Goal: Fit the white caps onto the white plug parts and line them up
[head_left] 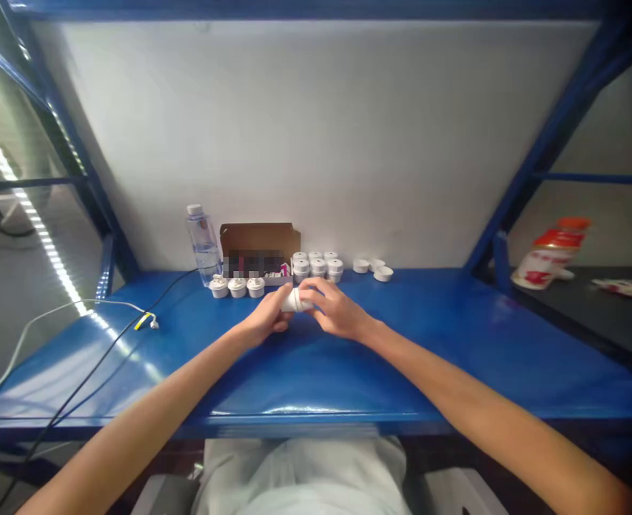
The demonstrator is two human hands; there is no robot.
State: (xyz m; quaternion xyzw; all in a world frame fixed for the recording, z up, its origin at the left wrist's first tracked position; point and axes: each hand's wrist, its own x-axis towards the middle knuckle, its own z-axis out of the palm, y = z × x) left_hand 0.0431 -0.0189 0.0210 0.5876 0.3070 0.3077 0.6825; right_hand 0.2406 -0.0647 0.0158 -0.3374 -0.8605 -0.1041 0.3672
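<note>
White cylindrical plastic piece [295, 300] is being held over the glossy blue tabletop [402, 343], its long axis running roughly left-to-right between your left hand [265, 316], which is gripping one end, and your right hand [338, 309], grasping the other.

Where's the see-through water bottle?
The water bottle is left of centre in the head view, near the back of the blue table, just left of the open brown box.
</note>
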